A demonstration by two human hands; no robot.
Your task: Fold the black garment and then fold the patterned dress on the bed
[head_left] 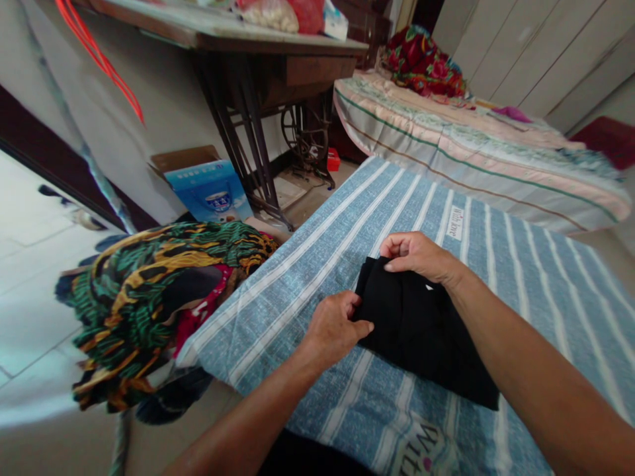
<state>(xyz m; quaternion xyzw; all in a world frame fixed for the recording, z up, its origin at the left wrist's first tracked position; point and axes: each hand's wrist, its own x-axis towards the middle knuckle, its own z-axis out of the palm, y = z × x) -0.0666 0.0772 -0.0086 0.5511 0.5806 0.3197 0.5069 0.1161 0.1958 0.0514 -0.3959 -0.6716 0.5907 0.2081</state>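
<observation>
A black folded garment (421, 324) lies on the blue-and-white striped cover (307, 277); its exact kind cannot be made out. My left hand (337, 325) pinches its left edge between thumb and fingers. At the far corner, my right hand (414, 256) grips the cloth, thumb on top and fingers curled at the edge. A small white mark shows on the fabric beside my right wrist. The garment's layers are stacked at the upper left, and its lower right end tapers to a point under my right forearm.
Left of the striped cover is a heap of patterned clothes (198, 264). Behind it stand a blue carton (208, 188) and a treadle sewing table (278, 49). A bed (446, 145) with a red floral bundle (424, 63) is at the back right.
</observation>
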